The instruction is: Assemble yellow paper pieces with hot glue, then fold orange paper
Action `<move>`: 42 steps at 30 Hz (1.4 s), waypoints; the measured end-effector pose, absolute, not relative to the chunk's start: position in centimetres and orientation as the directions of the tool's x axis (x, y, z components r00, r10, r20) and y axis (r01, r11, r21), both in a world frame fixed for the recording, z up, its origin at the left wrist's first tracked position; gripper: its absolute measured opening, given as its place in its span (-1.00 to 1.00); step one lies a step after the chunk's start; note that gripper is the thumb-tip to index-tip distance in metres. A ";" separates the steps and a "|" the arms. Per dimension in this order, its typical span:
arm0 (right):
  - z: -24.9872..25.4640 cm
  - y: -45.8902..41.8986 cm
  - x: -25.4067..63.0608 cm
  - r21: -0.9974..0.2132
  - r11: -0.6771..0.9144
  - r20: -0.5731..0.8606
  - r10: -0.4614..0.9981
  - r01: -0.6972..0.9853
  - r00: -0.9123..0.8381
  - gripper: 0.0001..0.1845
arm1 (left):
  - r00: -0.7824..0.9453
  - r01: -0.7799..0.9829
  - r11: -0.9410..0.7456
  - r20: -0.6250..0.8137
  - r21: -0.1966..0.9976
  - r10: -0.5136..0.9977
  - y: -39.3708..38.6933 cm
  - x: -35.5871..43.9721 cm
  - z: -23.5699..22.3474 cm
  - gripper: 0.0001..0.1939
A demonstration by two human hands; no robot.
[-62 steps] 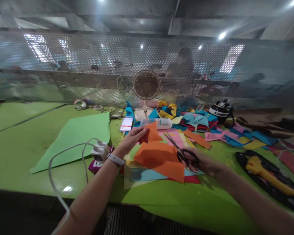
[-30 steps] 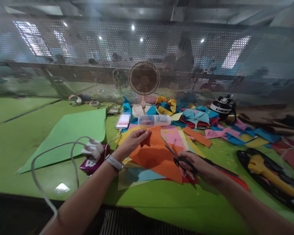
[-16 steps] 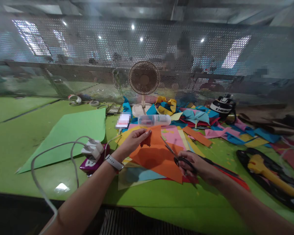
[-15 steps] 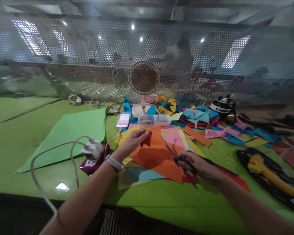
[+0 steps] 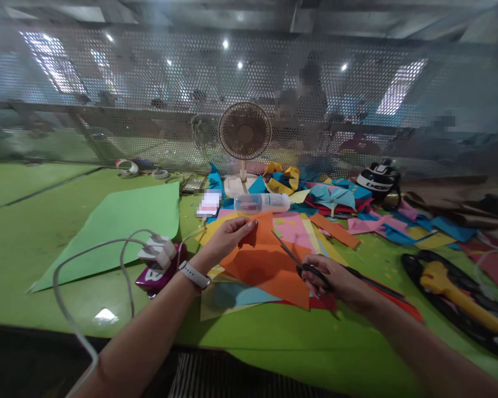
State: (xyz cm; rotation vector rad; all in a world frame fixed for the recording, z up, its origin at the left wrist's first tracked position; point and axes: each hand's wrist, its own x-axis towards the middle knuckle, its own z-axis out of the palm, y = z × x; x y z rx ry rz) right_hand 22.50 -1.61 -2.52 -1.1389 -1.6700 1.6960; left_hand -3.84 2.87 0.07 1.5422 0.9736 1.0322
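My left hand point(image 5: 234, 229), with a pale watch on its wrist, is closed in a pinch. Between thumb and fingers is a small orange paper piece point(image 5: 248, 239), darkened by shadow. Below it, a large orange sheet point(image 5: 269, 276) lies on a layered pile of coloured paper, with light blue point(image 5: 240, 296) and pink point(image 5: 292, 229) sheets showing. In my right hand point(image 5: 321, 271) are black-handled scissors point(image 5: 288, 250). Their narrow blades point up and left toward the paper piece, apart from it. Fingers wrap the handles and partly hide them.
A clear bottle point(image 5: 261, 203) lies behind the pile, before a small fan point(image 5: 244, 132). Plugs and cables crowd a purple power strip point(image 5: 151, 279) at left, beside a green sheet point(image 5: 124, 226). Coloured scraps point(image 5: 332, 196) and a yellow glue gun point(image 5: 452, 287) on a black tray are at right.
Both hands stay almost where they were, with the paper piece and the scissors still held. The whole view has shifted only very slightly.
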 end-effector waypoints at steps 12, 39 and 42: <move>-1.9 -2.0 22.2 -0.964 -0.140 -0.238 0.836 0.227 -0.495 -0.48 | 0.311 0.110 -0.180 0.138 0.978 0.940 3.0 -3.9 -0.1 -0.63; -2.2 -1.9 22.1 -0.969 -0.171 -0.240 0.835 0.181 -0.495 -0.48 | 0.283 0.091 -0.156 0.125 0.983 0.951 2.5 -3.5 0.6 -0.62; -2.0 -2.0 22.1 -0.967 -0.172 -0.244 0.839 0.189 -0.486 -0.49 | 0.288 0.086 -0.152 0.122 0.985 0.950 2.6 -3.6 0.5 -0.63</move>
